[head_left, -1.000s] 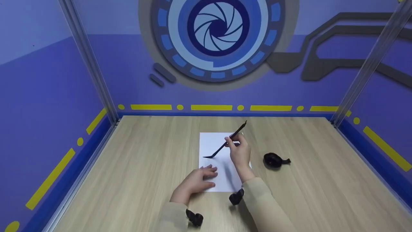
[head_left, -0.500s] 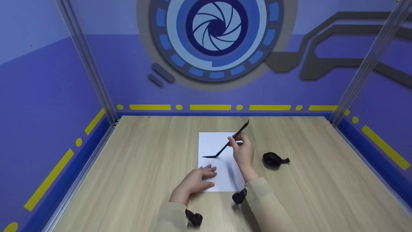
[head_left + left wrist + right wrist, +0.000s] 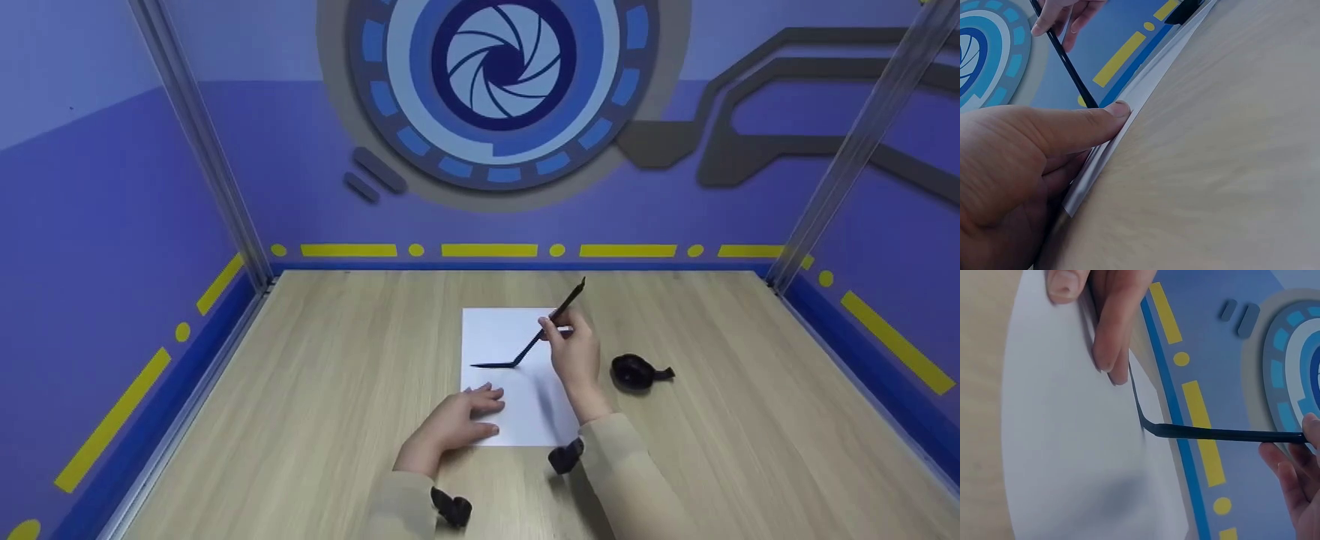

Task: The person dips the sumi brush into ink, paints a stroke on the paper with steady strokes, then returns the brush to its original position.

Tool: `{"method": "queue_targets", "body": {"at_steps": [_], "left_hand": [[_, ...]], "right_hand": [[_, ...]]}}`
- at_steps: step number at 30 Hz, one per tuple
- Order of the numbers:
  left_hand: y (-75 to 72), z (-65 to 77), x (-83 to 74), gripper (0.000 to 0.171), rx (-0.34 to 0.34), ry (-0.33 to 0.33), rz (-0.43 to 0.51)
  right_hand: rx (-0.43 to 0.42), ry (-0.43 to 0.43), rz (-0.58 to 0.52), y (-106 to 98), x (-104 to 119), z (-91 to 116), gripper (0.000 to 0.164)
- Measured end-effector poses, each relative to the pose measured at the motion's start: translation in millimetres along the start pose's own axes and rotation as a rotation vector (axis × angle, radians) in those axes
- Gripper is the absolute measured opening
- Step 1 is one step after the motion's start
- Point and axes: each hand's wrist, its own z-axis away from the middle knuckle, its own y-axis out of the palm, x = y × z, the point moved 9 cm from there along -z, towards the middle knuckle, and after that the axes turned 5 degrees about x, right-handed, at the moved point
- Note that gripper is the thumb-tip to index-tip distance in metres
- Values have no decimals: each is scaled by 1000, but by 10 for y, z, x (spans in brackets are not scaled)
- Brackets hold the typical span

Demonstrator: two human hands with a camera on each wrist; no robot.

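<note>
My right hand (image 3: 576, 360) pinches a black writing brush (image 3: 529, 348) between thumb and fingers. The brush slants, its top leaning away to the right. Its bent tip touches a white sheet of paper (image 3: 499, 330). From the tip a thin black line (image 3: 489, 366) runs left across the sheet; the right wrist view also shows this line (image 3: 1132, 379). My left hand (image 3: 459, 421) rests on the paper's lower left part with fingers spread, and the left wrist view shows its thumb (image 3: 1078, 128) lying on the paper's edge.
A small round black dish (image 3: 634, 373) with a short handle stands right of the paper on the wooden table (image 3: 337, 375). Blue printed panels (image 3: 300, 165) rise behind and at both sides, with metal posts (image 3: 206, 150) in the corners. Each wrist wears a black device (image 3: 451, 508).
My right hand has moved right with the brush, and the black line on the paper has grown longer in that direction. My left hand has stayed in place.
</note>
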Motion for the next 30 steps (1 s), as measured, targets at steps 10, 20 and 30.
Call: {"method": "queue_targets", "body": {"at_steps": [10, 20, 30], "left_hand": [[-1, 8, 2, 44, -5, 4, 15], [1, 14, 1, 44, -1, -5, 20], [10, 4, 19, 41, -1, -42, 38]], "right_hand": [[26, 18, 64, -93, -10, -23, 16], [17, -16, 67, -196, 16, -46, 16], [6, -11, 110, -300, -15, -72, 16]]}}
